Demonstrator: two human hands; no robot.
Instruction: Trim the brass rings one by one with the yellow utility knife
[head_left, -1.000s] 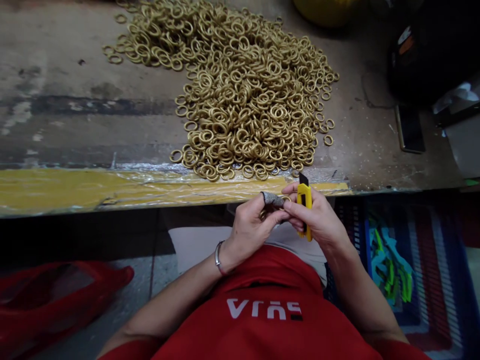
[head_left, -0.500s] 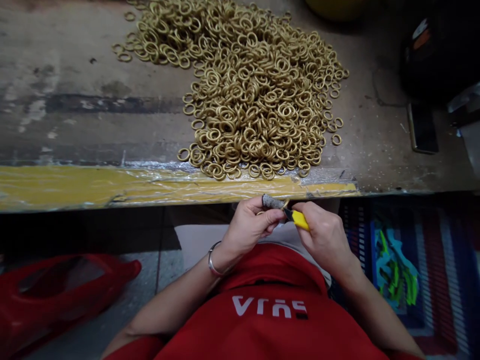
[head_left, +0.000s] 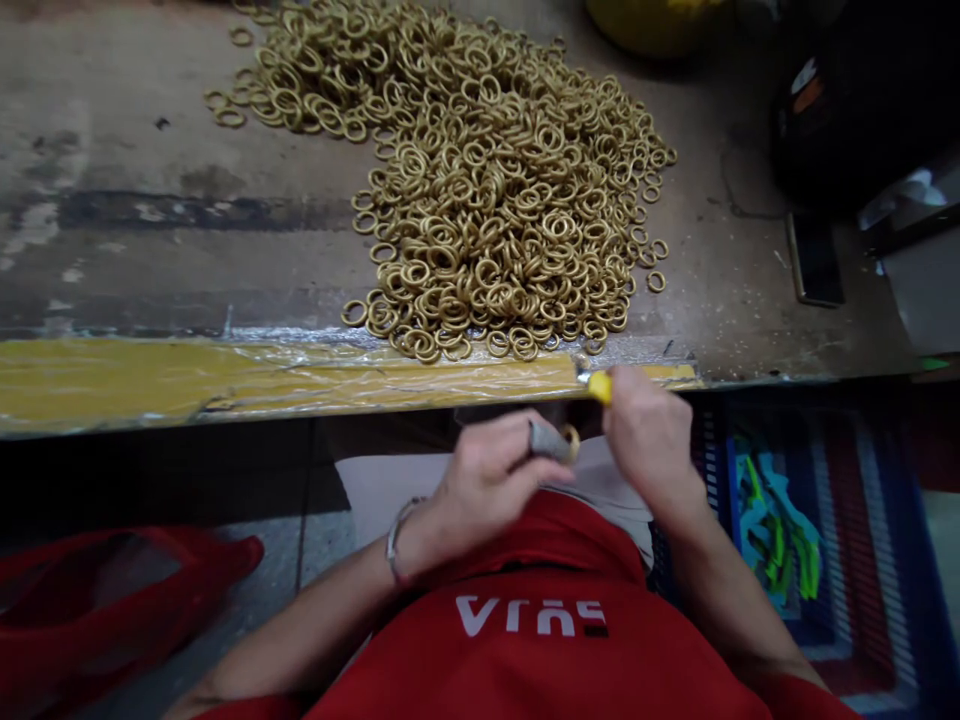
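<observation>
At the left of the frame, yellow covering (head_left: pixel 127 380) runs along the front edge of the tabletop (head_left: pixel 247 265), perhaps to protect that edge. The heap of golden rings (head_left: pixel 495 200) spreads across the upper middle, near enough to the edge, it seems, for easy reach. Below it, the left hand (head_left: pixel 499 465) is drawn in narrow, thumb and forefinger closed on a single ring (head_left: pixel 573 443) beyond the edge — probably to keep it clear of the pile. A grey wrap (head_left: pixel 547 440) sleeves that forefinger, likely as a guard against the blade. Just right, the right hand (head_left: pixel 649 425) is closed in a fist around a yellow cutter (head_left: pixel 600 387), its tip blurred beside the edge; whether they touch cannot be told.
</observation>
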